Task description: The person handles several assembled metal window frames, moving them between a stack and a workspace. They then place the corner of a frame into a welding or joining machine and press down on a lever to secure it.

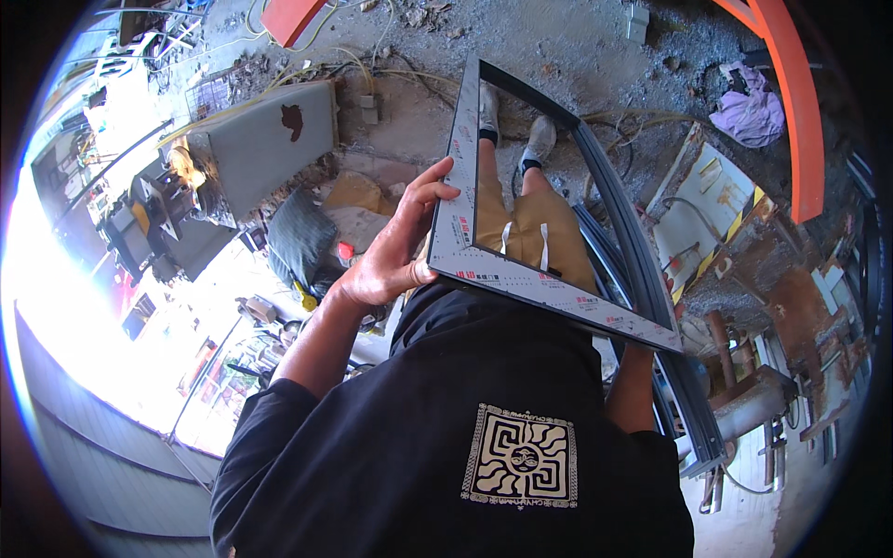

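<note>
A window frame (586,302) of dark profile, its near and left faces covered with printed white film, is held up in front of my body, tilted. My left hand (395,237) grips its left corner, fingers along the outer left side and thumb at the near edge. At the near right corner my right forearm (633,391) goes up behind the frame; the hand's fingers are hidden there. Through the frame's opening show my tan shorts (544,228) and feet. More dark profile lengths (693,409) lie or stand below the right corner.
An orange metal beam (791,112) curves down at the far right, near a lilac cloth (749,112) on the littered floor. A rusty machine (781,279) with pipes stands to the right. At left are a grey cabinet-like block (270,139) and a dark cushion (302,237). Cables cross the floor.
</note>
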{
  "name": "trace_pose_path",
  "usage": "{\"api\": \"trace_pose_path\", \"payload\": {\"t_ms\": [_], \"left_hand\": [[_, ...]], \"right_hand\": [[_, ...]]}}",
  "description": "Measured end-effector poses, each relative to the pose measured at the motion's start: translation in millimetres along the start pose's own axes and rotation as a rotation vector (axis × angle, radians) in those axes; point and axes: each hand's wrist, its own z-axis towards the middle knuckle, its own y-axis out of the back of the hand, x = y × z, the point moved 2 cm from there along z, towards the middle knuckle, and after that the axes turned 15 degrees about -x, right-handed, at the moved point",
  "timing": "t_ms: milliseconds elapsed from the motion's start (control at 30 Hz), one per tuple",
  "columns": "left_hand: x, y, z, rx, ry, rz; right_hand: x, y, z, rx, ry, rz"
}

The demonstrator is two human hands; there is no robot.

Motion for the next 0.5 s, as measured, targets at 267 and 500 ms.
{"api": "trace_pose_path", "payload": {"t_ms": [267,500], "left_hand": [[7.9,15.8,-2.0,0.026,-0.016,0.039],[12.8,24.5,3.0,0.015,-0.028,0.059]], "right_hand": [[-8.1,4.2,-12.9,-0.056,0.023,-0.001],[-12.7,-15.2,-12.3,0.247,-0.172,0.181]]}}
